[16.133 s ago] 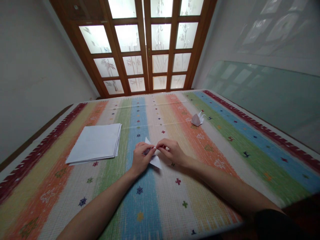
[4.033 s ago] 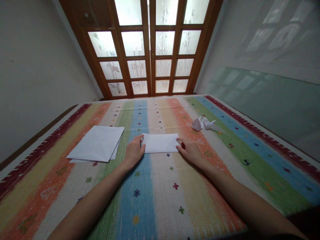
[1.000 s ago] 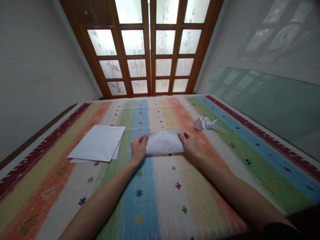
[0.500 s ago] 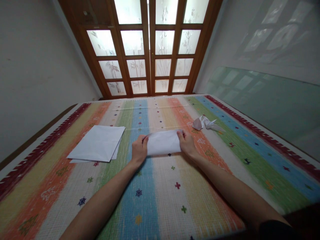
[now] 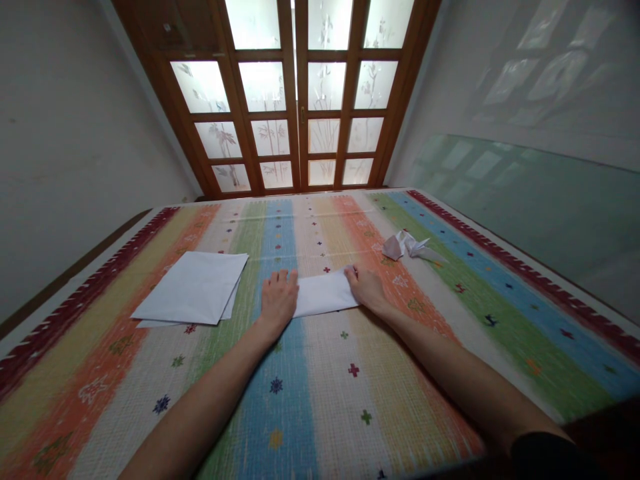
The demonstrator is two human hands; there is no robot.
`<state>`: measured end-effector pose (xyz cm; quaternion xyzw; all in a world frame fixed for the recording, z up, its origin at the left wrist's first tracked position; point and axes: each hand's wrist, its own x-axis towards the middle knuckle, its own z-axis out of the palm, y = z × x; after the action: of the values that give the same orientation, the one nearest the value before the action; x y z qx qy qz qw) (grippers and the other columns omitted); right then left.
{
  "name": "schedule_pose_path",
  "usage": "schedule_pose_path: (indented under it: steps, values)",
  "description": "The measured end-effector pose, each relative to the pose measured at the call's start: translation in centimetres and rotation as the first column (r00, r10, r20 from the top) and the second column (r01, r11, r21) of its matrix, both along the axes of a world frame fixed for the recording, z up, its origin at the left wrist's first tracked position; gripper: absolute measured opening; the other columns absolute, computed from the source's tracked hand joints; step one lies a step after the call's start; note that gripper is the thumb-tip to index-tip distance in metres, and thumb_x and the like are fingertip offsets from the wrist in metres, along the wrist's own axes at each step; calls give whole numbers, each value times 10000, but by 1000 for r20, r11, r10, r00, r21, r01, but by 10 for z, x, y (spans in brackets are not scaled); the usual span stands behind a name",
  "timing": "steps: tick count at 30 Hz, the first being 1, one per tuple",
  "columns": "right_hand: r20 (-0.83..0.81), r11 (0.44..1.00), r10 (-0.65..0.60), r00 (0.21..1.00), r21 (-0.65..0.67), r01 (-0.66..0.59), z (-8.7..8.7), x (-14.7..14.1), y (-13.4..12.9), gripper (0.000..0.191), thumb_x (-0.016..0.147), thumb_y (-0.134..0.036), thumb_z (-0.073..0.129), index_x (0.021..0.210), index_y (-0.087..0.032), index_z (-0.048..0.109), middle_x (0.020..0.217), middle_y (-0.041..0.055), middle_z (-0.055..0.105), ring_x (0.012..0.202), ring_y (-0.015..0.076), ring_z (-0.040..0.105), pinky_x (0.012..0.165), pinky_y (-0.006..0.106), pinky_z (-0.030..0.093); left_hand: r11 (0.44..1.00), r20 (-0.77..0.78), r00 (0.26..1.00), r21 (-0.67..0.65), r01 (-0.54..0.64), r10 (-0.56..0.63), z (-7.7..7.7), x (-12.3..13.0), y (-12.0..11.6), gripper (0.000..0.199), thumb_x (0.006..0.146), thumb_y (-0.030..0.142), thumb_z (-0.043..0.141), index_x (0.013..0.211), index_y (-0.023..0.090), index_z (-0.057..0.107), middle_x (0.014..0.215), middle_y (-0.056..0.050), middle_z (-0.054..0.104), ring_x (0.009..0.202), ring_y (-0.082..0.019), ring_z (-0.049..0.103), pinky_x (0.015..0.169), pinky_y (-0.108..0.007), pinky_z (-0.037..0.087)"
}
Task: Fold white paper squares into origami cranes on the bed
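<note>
A folded sheet of white paper (image 5: 324, 295) lies as a narrow strip on the striped tablecloth, between my two hands. My left hand (image 5: 280, 297) rests palm down over its left end, fingers pointing away from me and slightly apart. At the right end, my right hand (image 5: 366, 285) has its fingers curled around the edge of the paper, gripping it near the far corner. Both ends of the strip are partly hidden under the hands.
Left of my hands lies a small stack of white paper (image 5: 193, 287). A folded white paper figure (image 5: 411, 247) stands to the far right. The tablecloth (image 5: 320, 427) covers the table. Walls flank it, and a glass-paned wooden door (image 5: 300, 113) stands behind.
The folded paper has come down onto the cloth, slightly nearer me. My left hand has turned from pinching its end to lying palm down; the right hand keeps its grip.
</note>
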<state>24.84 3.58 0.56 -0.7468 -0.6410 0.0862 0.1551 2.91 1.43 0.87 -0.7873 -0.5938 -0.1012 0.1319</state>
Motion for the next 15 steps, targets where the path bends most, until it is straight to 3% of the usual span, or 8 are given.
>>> schedule_pose_path:
  steps: [3,5,7,11,15]
  values:
    - [31,1000,-6,999,-14,7,1,-1,0,335,974,-360,386,1024,-158,648,954,134,716,849,243,666,655,284,381,966,-74,964,6,258,-257,1,0,4,359,937,132,387,1258,210,528,1348,-144,525,1175,-303,517,902,-461,436]
    - [45,1000,-3,999,-26,4,1,-2,0,336,974,-360,385,1028,-158,648,956,136,716,855,243,667,668,285,391,900,-116,893,-94,426,-435,2,2,9,302,942,138,389,1178,198,568,1299,-125,570,1135,-276,549,898,-435,456]
    - [55,999,9,998,-34,-7,1,-2,1,338,972,-357,383,1025,-158,651,958,141,714,857,244,668,679,290,402,845,-110,845,-197,498,-524,3,4,14,265,938,137,398,1124,168,585,1205,-125,624,1063,-248,591,872,-395,485]
    - [108,999,45,993,-34,-41,0,-1,0,349,974,-354,367,1031,-164,653,954,151,710,844,250,671,681,306,422,821,-25,849,-271,502,-527,0,5,16,336,924,101,353,1181,114,569,1245,-173,606,1144,-248,573,943,-389,476]
    - [175,997,69,982,-37,-63,-1,-1,-1,349,977,-350,357,1038,-160,643,930,160,708,820,257,676,670,314,435,840,80,876,-254,479,-476,-10,-1,10,412,949,228,351,1316,106,494,1408,-167,493,1324,-257,438,1091,-415,347]
